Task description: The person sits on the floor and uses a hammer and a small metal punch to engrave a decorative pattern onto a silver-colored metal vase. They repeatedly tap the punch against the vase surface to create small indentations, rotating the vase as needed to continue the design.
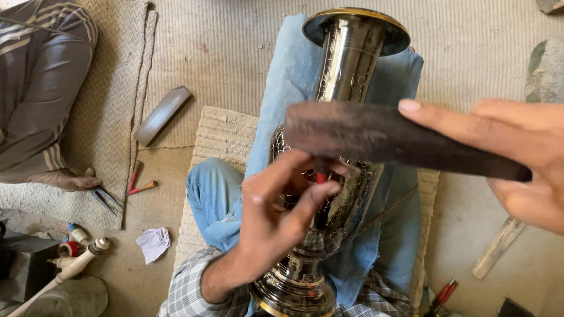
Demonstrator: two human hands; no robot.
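Vase (348, 65), tall, shiny and engraved, lies along the person's blue-jeaned lap, its gold-rimmed mouth pointing away and its foot near the checked shirt. Left hand (278, 210) rests on the vase's belly, fingers curled and pinched around a small tool with a red handle (321, 177) pressed to the metal; how much of the tool it grips is hidden. Right hand (539, 158) is closed on one end of a dark, flat wooden mallet (384, 137), index finger stretched along its top edge, the mallet held level above the vase and just over the left hand. A woven mat (220, 139) lies under the legs. To the left, on a larger mat (120, 77), another person's striped trouser leg (33, 81) and bare foot show; a second dark flat piece (162, 115) lies at that mat's edge, with red-handled tools (140, 182) just below it. Near the bottom left are a white rag (153, 244), a white pipe (57, 279) and a clear jar (65, 311). Red-handled pliers (440, 298) lie at the lower right, a wooden stick (498, 249) beyond them, and stones (557, 67) at the right edge.
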